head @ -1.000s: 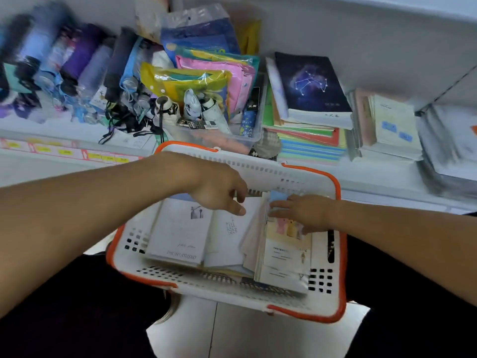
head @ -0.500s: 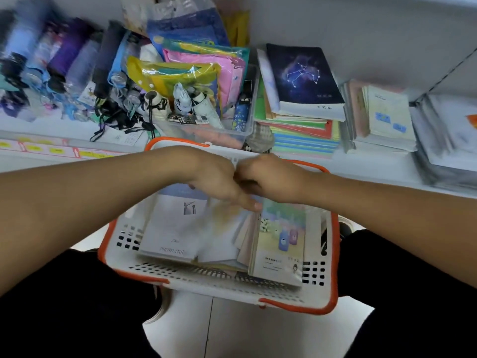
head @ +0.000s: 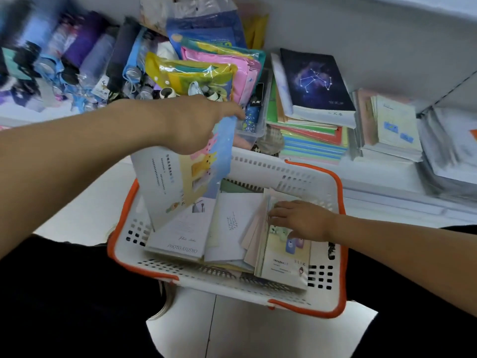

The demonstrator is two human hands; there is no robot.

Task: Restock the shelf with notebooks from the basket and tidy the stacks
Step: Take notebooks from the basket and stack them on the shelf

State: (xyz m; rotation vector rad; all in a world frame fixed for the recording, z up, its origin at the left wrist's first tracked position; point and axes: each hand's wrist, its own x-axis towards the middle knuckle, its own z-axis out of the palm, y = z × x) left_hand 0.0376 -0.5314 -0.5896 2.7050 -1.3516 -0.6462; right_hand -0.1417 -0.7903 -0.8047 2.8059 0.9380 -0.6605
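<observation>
While my left hand (head: pixel 191 125) pinched the top edge of a pale-blue, cartoon-covered notebook (head: pixel 185 174), hanging long axis upright over the white, orange-rimmed plastic basket (head: pixel 333 303), my right hand (head: pixel 302 220) rested flat-fingered on the basket's pastel notebook (head: pixel 284 257), with the shelf's stack of coloured notebooks (head: pixel 309 140) just beyond.

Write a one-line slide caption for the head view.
Left hand lifts a pastel notebook from the white basket toward the shelf while right hand rests on the notebooks left inside.
</observation>
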